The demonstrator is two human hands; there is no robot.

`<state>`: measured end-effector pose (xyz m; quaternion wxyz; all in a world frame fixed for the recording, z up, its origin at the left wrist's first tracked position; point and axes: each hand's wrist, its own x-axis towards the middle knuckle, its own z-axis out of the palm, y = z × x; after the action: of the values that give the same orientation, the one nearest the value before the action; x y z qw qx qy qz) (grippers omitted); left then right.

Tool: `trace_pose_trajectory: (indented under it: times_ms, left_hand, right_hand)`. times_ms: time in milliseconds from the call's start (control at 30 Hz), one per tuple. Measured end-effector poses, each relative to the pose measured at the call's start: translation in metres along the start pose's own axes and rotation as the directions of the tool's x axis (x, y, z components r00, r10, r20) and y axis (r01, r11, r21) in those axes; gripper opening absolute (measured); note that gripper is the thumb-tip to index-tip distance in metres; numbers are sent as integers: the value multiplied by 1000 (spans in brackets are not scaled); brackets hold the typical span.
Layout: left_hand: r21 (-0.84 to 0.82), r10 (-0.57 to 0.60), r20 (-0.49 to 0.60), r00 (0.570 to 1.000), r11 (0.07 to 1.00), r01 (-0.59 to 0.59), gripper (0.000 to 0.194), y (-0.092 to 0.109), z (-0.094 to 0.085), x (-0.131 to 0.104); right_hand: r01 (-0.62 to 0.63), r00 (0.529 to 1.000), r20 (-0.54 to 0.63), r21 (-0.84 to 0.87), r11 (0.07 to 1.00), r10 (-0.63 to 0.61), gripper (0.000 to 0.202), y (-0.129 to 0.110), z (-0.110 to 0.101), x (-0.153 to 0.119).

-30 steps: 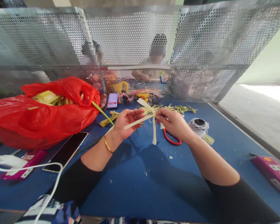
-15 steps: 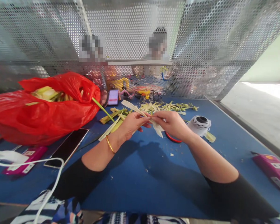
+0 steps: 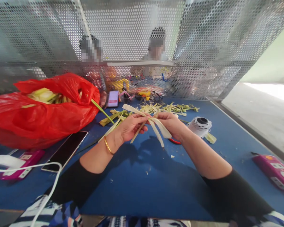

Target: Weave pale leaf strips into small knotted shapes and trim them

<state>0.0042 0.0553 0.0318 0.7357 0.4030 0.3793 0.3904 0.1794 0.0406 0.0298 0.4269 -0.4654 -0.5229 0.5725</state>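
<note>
Pale strips of husk [image 3: 159, 127] fan out from a crossing point between my two hands, above the blue table [image 3: 142, 189]. My left hand [image 3: 132, 126], with a gold bangle at the wrist, pinches the strips from the left. From the right, the fingers of my right hand [image 3: 171, 124] are closed on the same strips, close to the left fingertips. Behind the hands lies a pile of green and yellow husk pieces [image 3: 180, 108]. A red-handled tool [image 3: 174, 141] shows partly under my right hand. A white spool of thread [image 3: 200, 126] stands to its right.
At the left are a red plastic bag [image 3: 47, 123] holding husks, a dark phone [image 3: 67, 151] and a purple power strip [image 3: 23, 162] with a white cable. Another purple box [image 3: 274, 171] lies far right. A perforated metal screen [image 3: 132, 31] stands behind, with people beyond it.
The strips between my hands have spread apart and now hang toward me, more of them visible. Both hands remain close together. The whole view has shifted slightly.
</note>
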Motion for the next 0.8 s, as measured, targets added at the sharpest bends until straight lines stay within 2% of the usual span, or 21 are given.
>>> trace_pose_trajectory:
  times_ms: [100,200,300,467,633,733,800]
  left_hand:
    - [2,-49,-18,999,999,49,6,1,0,0]
    - [-14,-88,-21,996,996,88,9,2,1,1]
    - [-77,-121,19,992,989,122,14,1,2,1]
    - [-129,-143,61,988,980,150,10,0,2,1]
    - [-4,-112,-21,993,994,112,9,-2,6,-1]
    - [59,-48,-82,995,997,53,10,-3,9,-3]
    - [78,-16,-101,995,997,25,11,-2,10,-3]
  right_hand:
    - [71,997,-28,-105,992,-74,42,-2,1,1]
    - [209,974,-28,-287,935,-226,38,-5,-1,2]
    - [292,950,-5,-346,892,-312,36,-5,-3,4]
    - [274,961,18,-234,933,-277,39,8,-1,9]
    - [229,973,22,-217,949,-230,35,15,-3,15]
    - [296,943,-74,-257,920,-324,26,9,-11,17]
    - [361,879,-198,-320,876,-435,22,2,-17,15]
